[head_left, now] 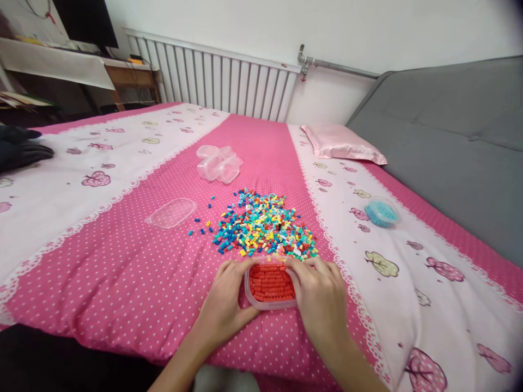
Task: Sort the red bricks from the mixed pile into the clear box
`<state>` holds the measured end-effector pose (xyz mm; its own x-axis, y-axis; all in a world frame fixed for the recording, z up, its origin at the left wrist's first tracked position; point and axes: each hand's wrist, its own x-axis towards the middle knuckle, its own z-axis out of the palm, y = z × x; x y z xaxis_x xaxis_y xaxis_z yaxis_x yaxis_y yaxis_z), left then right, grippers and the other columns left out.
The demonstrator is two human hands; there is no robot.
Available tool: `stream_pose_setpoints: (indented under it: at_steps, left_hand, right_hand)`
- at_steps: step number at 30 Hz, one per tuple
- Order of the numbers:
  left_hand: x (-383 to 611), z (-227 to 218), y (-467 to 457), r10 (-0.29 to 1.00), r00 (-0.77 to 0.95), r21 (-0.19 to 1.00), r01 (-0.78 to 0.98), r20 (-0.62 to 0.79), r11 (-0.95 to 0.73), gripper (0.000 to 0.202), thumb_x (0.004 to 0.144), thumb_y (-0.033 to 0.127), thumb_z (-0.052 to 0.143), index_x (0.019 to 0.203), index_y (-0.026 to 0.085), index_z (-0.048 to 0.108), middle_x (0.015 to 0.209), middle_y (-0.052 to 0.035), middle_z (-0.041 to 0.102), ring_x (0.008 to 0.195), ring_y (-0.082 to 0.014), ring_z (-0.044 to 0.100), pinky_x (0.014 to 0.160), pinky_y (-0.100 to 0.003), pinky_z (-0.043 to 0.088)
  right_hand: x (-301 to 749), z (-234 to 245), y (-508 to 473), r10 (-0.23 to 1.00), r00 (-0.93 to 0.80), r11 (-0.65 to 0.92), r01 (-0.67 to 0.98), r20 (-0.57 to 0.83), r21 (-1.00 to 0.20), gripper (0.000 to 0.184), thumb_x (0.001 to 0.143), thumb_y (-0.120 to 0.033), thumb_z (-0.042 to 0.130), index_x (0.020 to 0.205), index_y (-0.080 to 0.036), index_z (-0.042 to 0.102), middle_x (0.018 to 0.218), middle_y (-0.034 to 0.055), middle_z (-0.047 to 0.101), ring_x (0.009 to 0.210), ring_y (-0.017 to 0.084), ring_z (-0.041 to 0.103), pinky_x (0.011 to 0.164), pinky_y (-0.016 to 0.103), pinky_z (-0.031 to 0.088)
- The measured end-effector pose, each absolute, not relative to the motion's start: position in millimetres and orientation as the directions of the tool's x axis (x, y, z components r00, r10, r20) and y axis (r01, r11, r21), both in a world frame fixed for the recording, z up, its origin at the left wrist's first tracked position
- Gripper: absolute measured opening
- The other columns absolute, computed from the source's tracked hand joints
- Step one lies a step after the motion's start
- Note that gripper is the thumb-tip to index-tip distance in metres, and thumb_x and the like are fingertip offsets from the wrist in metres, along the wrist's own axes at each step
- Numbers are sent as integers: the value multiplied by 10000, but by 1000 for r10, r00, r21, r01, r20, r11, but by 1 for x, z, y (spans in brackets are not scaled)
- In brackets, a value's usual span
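Observation:
A clear plastic container [270, 306] stands near the front of the bed, with red building bricks [272, 283] packed in rows inside. My left hand [229, 291] grips its left side, the thumb at the lower corner and the fingers along the far edge. At the right side my right hand [321, 288] is closed, its fingertips at the container's upper right rim. Whether a small brick is between those fingertips is hidden. Just beyond the container lies a loose pile of small mixed-colour bricks [265, 226], with a few strays to its left.
A clear lid [171, 213] lies left of the pile. Several nested clear containers [219, 164] sit farther back. On the right is a container of light-blue bricks [381, 212]. A pink pillow [342, 144] rests by the grey headboard [445, 125]; a radiator [216, 73] stands behind.

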<state>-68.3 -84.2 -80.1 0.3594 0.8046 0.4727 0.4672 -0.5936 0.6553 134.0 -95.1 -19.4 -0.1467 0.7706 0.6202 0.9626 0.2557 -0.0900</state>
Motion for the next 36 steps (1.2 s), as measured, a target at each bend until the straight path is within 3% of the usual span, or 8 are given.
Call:
stream_pose_setpoints:
  at_steps: [15,28,36]
  left_hand:
    - [-67,-77,-84,795,360,634,479,489,-607,734,862,301,794,1468,286,380,1330,-81,645,1174,-290,607,1046,-473,458]
    - [-67,-76,-84,804,366,648,476,469,-595,729,871,313,787,1472,300,375,1328,-87,650,1174,-301,618,1046,-498,459]
    - [-67,-75,-85,809,358,655,475,467,-588,740,851,274,800,1466,295,389,1331,-74,651,1177,-288,614,1050,-482,458]
  right_hand:
    - [129,-22,-93,796,-164,234,971,583,-47,185,942,-56,638,922,-204,747,716,11,710,749,232,613,794,371,342]
    - [129,-19,-91,873,-169,217,975,457,-54,164,877,-52,739,900,-214,723,808,-1,755,847,265,623,841,410,311]
    - [129,-19,-90,919,-163,196,979,358,-57,157,933,-74,677,961,-211,748,900,28,764,928,271,623,934,457,305]
